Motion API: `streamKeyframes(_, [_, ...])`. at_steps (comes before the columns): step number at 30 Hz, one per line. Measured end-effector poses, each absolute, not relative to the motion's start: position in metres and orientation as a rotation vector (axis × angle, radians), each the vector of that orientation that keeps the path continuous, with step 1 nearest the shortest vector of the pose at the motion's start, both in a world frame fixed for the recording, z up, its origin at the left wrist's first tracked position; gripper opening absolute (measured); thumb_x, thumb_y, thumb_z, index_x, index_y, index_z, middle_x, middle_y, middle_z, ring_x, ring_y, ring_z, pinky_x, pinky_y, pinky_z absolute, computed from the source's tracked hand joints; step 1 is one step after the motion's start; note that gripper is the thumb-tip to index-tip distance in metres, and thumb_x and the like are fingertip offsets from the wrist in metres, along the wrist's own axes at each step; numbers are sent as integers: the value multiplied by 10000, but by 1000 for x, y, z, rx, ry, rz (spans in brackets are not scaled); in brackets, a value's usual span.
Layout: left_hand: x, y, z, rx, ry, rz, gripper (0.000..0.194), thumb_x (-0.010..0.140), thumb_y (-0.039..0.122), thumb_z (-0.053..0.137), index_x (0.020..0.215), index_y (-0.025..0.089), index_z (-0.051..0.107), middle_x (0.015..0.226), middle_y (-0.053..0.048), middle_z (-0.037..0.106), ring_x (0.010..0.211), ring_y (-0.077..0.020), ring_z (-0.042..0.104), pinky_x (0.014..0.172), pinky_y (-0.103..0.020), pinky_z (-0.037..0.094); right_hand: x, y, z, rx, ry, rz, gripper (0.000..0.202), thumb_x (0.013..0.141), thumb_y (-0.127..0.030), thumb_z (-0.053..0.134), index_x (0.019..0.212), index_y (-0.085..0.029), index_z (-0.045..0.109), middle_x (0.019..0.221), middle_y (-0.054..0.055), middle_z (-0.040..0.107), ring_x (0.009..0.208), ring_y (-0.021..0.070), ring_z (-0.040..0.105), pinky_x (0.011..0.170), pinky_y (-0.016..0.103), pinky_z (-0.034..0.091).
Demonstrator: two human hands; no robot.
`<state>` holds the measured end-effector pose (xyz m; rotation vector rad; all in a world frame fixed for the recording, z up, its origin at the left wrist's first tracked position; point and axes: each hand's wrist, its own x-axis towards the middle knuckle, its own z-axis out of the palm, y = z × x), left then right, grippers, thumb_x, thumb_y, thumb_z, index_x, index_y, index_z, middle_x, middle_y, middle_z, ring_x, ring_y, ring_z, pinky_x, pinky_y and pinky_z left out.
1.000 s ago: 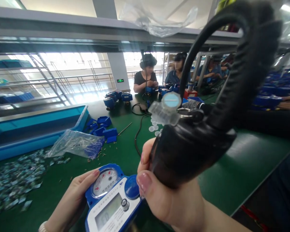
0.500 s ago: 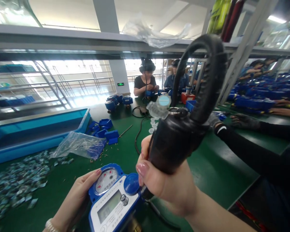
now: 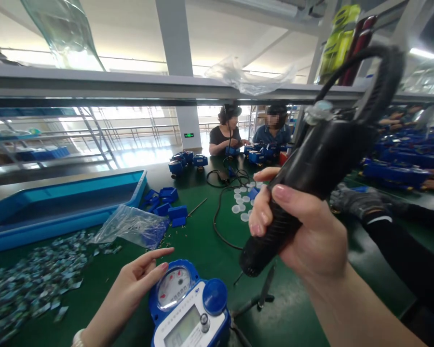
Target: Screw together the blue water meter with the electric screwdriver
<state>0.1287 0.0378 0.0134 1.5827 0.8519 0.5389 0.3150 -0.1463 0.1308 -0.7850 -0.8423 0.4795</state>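
My right hand (image 3: 304, 231) grips a black electric screwdriver (image 3: 311, 173) with a thick coiled cable, held tilted above the green table; its bit (image 3: 266, 286) hangs clear, to the right of the meter. A blue and white water meter (image 3: 190, 306) with a round dial and an LCD lies at the near edge. My left hand (image 3: 130, 286) rests against the meter's left side, fingers stretched out toward the dial.
A long blue tray (image 3: 58, 207) sits at the left, with a clear plastic bag (image 3: 133, 226), small blue parts (image 3: 166, 202) and scattered labels (image 3: 29, 274) nearby. White caps (image 3: 242, 202) and a black cable lie mid-table. A gloved co-worker's arm (image 3: 379, 217) reaches in at right; two people sit opposite.
My right hand lifted the screwdriver up and to the right, off the meter. My left hand's fingers loosened and straightened beside the meter. The view tilted upward.
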Motion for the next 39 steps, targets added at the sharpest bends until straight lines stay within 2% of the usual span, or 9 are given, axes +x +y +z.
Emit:
streamKeyframes(6, [152, 39, 52, 2121, 633, 313, 518, 730, 504, 683, 1160, 219, 631, 566, 83, 252, 494, -92, 256, 479, -212, 222, 317, -113, 162, -741, -896, 383, 138, 793, -249, 571, 899, -168, 605, 511, -42, 506, 443, 122, 499, 450, 254, 412])
streamKeyframes(14, [180, 65, 57, 2294, 490, 341, 276, 839, 440, 575, 781, 210, 717, 756, -7, 671, 701, -167, 582, 662, -245, 401, 325, -64, 170, -688, -824, 413, 166, 772, -305, 579, 895, -193, 583, 501, -50, 502, 443, 112, 497, 458, 242, 420])
streamKeyframes(18, [175, 107, 23, 2239, 759, 355, 299, 809, 439, 572, 773, 191, 735, 727, -59, 695, 650, -223, 612, 619, -289, 415, 354, -32, 138, -893, -557, 437, 226, 735, -352, 659, 861, -205, 542, 508, -78, 499, 438, 93, 478, 443, 217, 443])
streamKeyframes(25, [159, 122, -10, 2032, 936, 456, 376, 769, 432, 606, 1021, 175, 718, 814, -94, 720, 705, -269, 645, 640, -311, 464, 387, 26, 18, -1433, -271, 776, 264, 913, -394, 548, 937, -133, 576, 686, -37, 568, 478, 72, 513, 446, 211, 458])
streamKeyframes(30, [135, 92, -5, 1707, 841, 371, 477, 754, 569, 617, 1003, 177, 725, 1001, -107, 708, 974, -319, 624, 755, -330, 515, 389, 16, -12, -1591, -377, 803, 390, 925, -435, 510, 1186, -147, 536, 1109, 90, 623, 910, 202, 641, 778, 400, 549])
streamKeyframes(33, [124, 74, -9, 1557, 819, 286, 569, 708, 654, 619, 1018, 189, 724, 1054, -121, 696, 1032, -352, 604, 815, -388, 520, 377, -35, -7, -1670, -584, 789, 605, 864, -468, 586, 1373, -195, 406, 1427, 139, 432, 1273, 308, 445, 1025, 526, 394])
streamKeyframes(37, [118, 60, -18, 1472, 841, 202, 687, 584, 718, 682, 1031, 198, 723, 1099, -145, 685, 1054, -390, 594, 898, -487, 489, 348, -133, -25, -1754, -994, 811, 689, 568, -450, 846, 1210, -341, 619, 1415, 39, 490, 1354, 381, 323, 1148, 572, 170])
streamKeyframes(38, [118, 58, -21, 1456, 861, 211, 708, 571, 727, 684, 1041, 198, 719, 1113, -149, 679, 1069, -399, 586, 909, -502, 481, 340, -155, -38, -1861, -1242, 795, 695, 538, -460, 855, 1188, -394, 619, 1370, 29, 532, 1322, 419, 361, 1123, 650, 128])
streamKeyframes(39, [117, 57, -23, 1443, 884, 232, 724, 570, 736, 677, 1051, 197, 715, 1132, -153, 671, 1090, -404, 574, 921, -512, 472, 333, -174, -52, -1978, -1381, 655, 544, 679, -473, 761, 1194, -444, 589, 1338, 19, 548, 1291, 423, 404, 1083, 716, 121])
